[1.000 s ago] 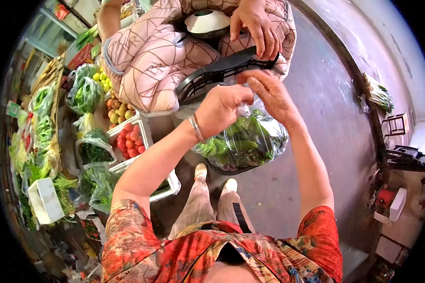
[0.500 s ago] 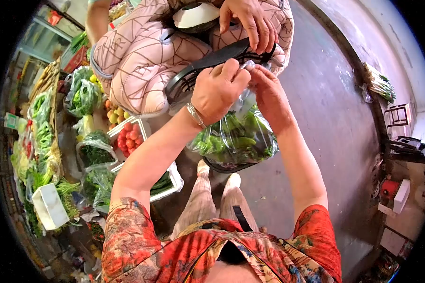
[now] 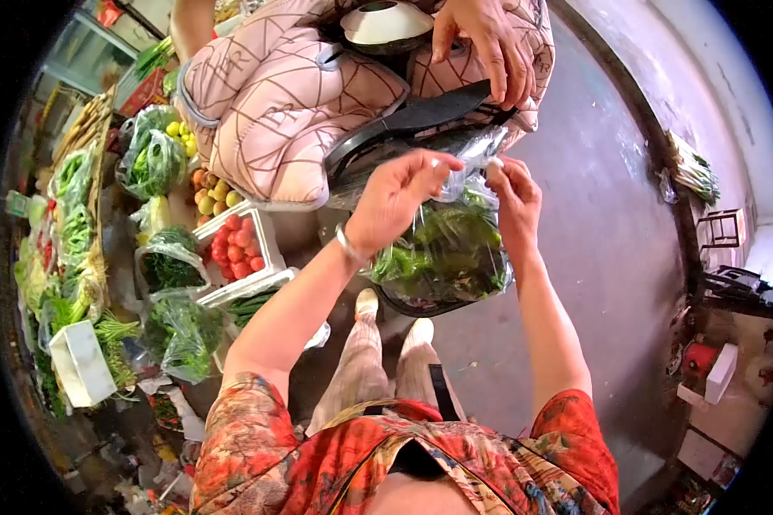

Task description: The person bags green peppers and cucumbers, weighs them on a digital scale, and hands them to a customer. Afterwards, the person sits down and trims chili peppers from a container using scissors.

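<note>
A clear plastic bag (image 3: 442, 240) of green vegetables sits in a dark basket at the front of a scooter, its top gathered upward. On the right, my right hand (image 3: 515, 187) pinches the twisted top of the bag. My left hand (image 3: 404, 193) is at the bag's other side, thumb and forefinger close together near the plastic; whether they hold it is too blurred to tell. Just beyond is the black basket rim (image 3: 412, 120).
Another person's hand (image 3: 489, 47) rests by the basket, over the pink quilted scooter cover (image 3: 283, 112). Tomatoes (image 3: 236, 247) in a white foam box and bagged greens (image 3: 185, 330) stand at left. Leeks (image 3: 691, 170) lie by the right wall.
My hands, together at the bag's top half a second ago, have moved apart, the right one slightly rightward. The other person's hand appears farther right in view.
</note>
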`<state>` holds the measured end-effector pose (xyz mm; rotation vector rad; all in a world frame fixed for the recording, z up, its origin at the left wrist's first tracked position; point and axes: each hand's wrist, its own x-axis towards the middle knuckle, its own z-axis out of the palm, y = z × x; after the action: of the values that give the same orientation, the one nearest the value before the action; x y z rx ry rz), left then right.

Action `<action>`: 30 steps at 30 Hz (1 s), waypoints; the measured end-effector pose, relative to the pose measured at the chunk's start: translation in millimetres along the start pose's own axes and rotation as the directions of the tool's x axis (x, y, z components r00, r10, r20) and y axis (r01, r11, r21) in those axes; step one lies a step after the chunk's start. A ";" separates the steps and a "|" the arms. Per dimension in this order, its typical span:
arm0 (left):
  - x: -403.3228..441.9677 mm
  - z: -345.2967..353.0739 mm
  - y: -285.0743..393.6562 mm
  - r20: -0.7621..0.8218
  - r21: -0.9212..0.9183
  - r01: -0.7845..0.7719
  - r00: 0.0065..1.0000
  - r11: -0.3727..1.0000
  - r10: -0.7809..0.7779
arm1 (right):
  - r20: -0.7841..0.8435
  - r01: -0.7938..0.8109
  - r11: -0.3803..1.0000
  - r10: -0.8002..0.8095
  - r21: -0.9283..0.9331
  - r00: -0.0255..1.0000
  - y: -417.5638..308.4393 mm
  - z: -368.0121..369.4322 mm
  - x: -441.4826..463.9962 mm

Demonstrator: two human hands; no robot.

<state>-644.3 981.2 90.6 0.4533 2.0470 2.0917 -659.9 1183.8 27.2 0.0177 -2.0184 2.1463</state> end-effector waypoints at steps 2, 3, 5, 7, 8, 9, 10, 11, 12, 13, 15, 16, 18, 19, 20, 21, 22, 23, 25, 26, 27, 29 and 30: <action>17.7 5.7 -17.9 -0.025 -0.256 0.053 0.998 0.965 -0.061 | 0.038 0.179 0.982 -0.176 -0.066 0.984 -7.2 2.3 -6.3; 20.9 7.2 -35.3 -0.030 -0.244 0.021 0.999 0.970 -0.029 | 0.114 0.320 0.917 -0.301 -0.237 0.947 -20.4 2.7 -8.0; 20.4 5.1 -36.9 0.004 0.153 -0.062 0.998 0.986 0.062 | 0.326 0.434 0.813 -0.319 -0.389 0.890 -49.7 10.1 -9.9; 23.3 4.7 -39.0 0.029 0.358 -0.175 0.984 0.917 0.176 | 0.376 0.448 0.800 -0.302 -0.400 0.876 -56.8 21.0 0.9; 25.1 5.9 -40.3 0.076 0.533 -0.286 0.953 0.796 0.292 | 0.431 0.468 0.780 -0.285 -0.415 0.856 -57.1 21.7 5.7; 26.1 7.7 -42.0 0.086 0.531 -0.292 0.952 0.795 0.292 | 0.422 0.465 0.779 -0.286 -0.420 0.861 -54.1 18.1 7.8; 24.6 8.9 -44.6 0.021 0.382 -0.206 0.977 0.901 0.214 | 0.420 0.397 0.827 -0.220 -0.398 0.880 -47.9 14.2 7.8; 23.9 7.5 -45.9 -0.034 0.216 -0.109 0.992 0.970 0.120 | 0.424 0.324 0.870 -0.151 -0.372 0.893 -43.6 11.2 8.3; 25.3 0.7 -45.0 -0.044 -0.008 0.008 0.999 1.000 -0.008 | 0.444 0.426 0.796 -0.225 -0.430 0.868 -42.3 7.1 4.6; 26.7 -3.2 -34.1 -0.029 -0.119 0.211 0.976 0.970 -0.216 | 0.443 0.424 0.795 -0.222 -0.433 0.869 -32.3 5.3 -2.0; 28.4 -2.5 -44.9 0.000 -0.236 0.230 0.972 0.944 -0.237 | 0.275 -0.217 0.948 0.279 -0.233 0.920 -12.1 3.5 -13.4; 27.4 -1.2 -50.4 0.002 -0.238 0.233 0.971 0.943 -0.239 | 0.387 -0.364 0.922 0.387 -0.133 0.837 -11.5 -1.7 -10.4; 24.5 1.6 -59.0 -0.093 -0.097 0.193 0.975 0.976 -0.202 | 0.349 -0.090 0.955 0.191 -0.284 0.917 -9.5 -2.9 -1.9; 24.8 5.3 -51.5 -0.094 -0.095 0.198 0.974 0.976 -0.207 | 0.346 0.180 0.885 -0.023 -0.430 0.938 -15.5 0.8 3.6; 24.7 10.1 -43.8 -0.126 0.225 0.050 0.992 0.973 -0.022 | 0.299 0.309 0.826 -0.180 -0.472 0.937 -22.2 6.5 8.8; 25.5 14.6 -34.7 -0.095 0.523 -0.093 0.981 0.847 0.166 | 0.322 0.307 0.850 -0.174 -0.428 0.931 -32.5 12.0 15.3; 28.4 16.1 -29.7 0.026 0.618 -0.345 0.907 0.706 0.420 | 0.383 0.184 0.952 -0.079 -0.246 0.920 -25.0 15.5 24.6; 30.7 14.9 -22.3 0.028 0.618 -0.345 0.907 0.706 0.419 | 0.458 0.033 0.998 -0.001 -0.061 0.889 -14.6 17.9 31.4; 31.9 8.1 -10.2 0.264 0.775 -0.460 0.858 0.433 0.440 | 0.497 0.126 0.979 -0.030 -0.161 0.867 0.3 21.5 33.7; 35.3 2.9 -13.4 0.291 0.819 -0.465 0.841 0.335 0.455 | 0.476 -0.024 1.000 0.024 -0.006 0.879 8.0 23.1 34.7; 37.2 2.0 -9.2 0.301 0.855 -0.441 0.850 0.272 0.432 | 0.463 -0.172 0.974 0.085 0.149 0.882 10.1 25.4 34.1; 43.6 2.5 -18.7 0.278 0.871 -0.432 0.825 0.235 0.491 | 0.475 -0.041 0.999 0.046 -0.020 0.879 8.2 23.7 41.0; 46.5 0.8 -24.5 0.281 0.867 -0.438 0.823 0.237 0.494 | 0.493 -0.126 0.988 0.152 -0.084 0.857 3.4 24.0 46.6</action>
<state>-689.6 998.5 70.4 1.3222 3.2803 0.7849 -709.1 1166.1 32.1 0.4849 -2.4089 2.3646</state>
